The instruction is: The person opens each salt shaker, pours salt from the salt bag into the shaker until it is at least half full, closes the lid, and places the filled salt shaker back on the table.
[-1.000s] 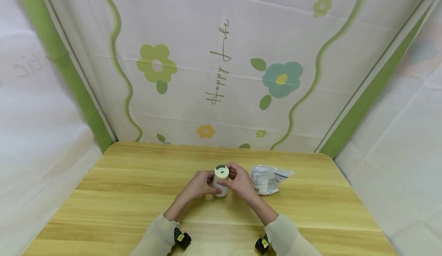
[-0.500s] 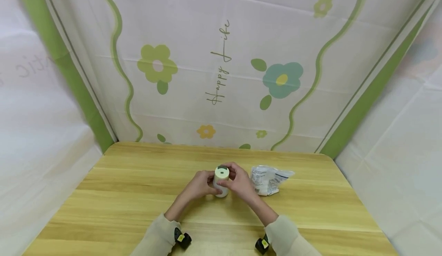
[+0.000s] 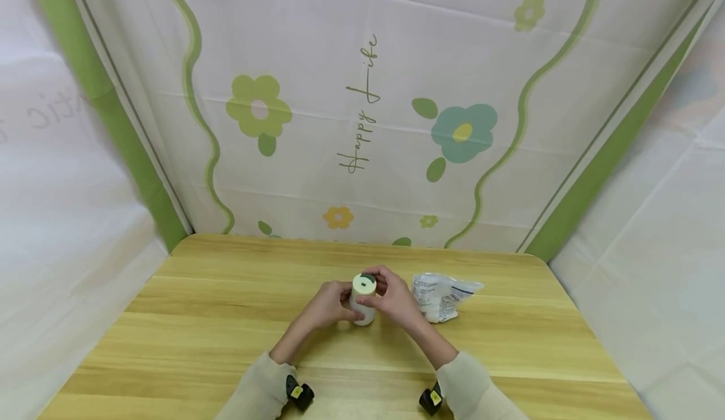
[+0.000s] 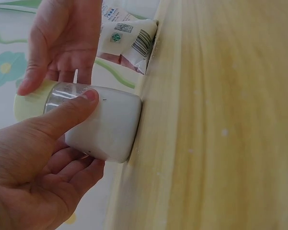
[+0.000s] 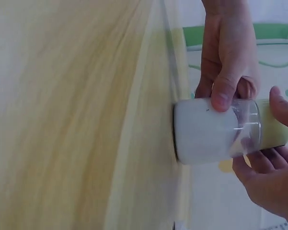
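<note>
A clear jar point(image 3: 364, 317), filled most of the way with white powder, stands upright on the wooden table. On top is a pale yellow lid point(image 3: 364, 284) with a dark green patch at its rim. My left hand point(image 3: 328, 303) grips the jar's body from the left, its thumb pressed across the front in the left wrist view. From the right, my right hand point(image 3: 396, 300) holds the lid between thumb and fingers. In the right wrist view the white contents point(image 5: 201, 132) reach below a transparent band under the lid.
A crumpled white printed bag point(image 3: 438, 295) lies just right of my right hand, with a barcode visible in the left wrist view. Behind the wooden table point(image 3: 226, 262) hangs a flower-patterned cloth point(image 3: 317, 155). White cloth hangs on both sides.
The lid has turned clockwise as seen from above: its dark green patch has moved from the back left to the back right. The jar and bag stay in place.
</note>
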`<move>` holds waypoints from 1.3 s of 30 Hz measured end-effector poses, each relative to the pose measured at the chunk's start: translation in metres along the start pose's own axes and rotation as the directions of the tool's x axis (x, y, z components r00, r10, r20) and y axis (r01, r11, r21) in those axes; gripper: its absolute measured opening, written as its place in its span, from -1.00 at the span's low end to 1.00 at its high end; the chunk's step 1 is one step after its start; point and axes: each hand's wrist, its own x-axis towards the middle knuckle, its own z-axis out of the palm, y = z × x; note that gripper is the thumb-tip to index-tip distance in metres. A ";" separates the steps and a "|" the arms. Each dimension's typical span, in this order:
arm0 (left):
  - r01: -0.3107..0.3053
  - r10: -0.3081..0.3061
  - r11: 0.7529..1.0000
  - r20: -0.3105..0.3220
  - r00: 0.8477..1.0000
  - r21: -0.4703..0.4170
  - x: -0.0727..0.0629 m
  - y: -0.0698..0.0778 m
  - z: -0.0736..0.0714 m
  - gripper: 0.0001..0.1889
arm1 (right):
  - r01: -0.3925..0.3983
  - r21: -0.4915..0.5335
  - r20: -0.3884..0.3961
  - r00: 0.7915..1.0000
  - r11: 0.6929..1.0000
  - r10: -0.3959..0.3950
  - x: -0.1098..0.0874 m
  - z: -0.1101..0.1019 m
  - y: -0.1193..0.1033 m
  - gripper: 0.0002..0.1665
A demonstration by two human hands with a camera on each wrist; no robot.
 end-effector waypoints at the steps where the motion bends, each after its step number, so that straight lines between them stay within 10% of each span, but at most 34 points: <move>1: -0.001 0.001 1.000 0.002 1.000 0.001 0.000 0.000 0.000 -0.55 | 0.004 0.009 0.010 1.000 1.000 -0.005 0.000 0.000 0.001 -0.31; 7: -0.005 0.005 1.000 0.005 1.000 0.015 0.000 0.000 0.000 -0.53 | 0.056 0.042 0.134 0.989 0.998 -0.061 0.002 -0.006 0.005 -0.21; 16: 0.003 -0.003 1.000 0.007 1.000 0.019 -0.001 0.001 -0.001 -0.54 | -0.027 0.006 -0.018 0.999 1.000 0.027 0.000 0.001 0.001 -0.34; 23: 0.014 -0.014 1.000 0.010 1.000 0.016 0.000 0.001 -0.001 -0.53 | 0.048 0.013 0.097 0.994 0.999 -0.049 0.003 -0.006 0.005 -0.26; 39: -0.001 0.001 1.000 0.007 1.000 0.015 0.000 -0.001 0.000 -0.54 | 0.050 0.001 0.097 0.994 0.999 -0.050 0.003 -0.007 0.007 -0.27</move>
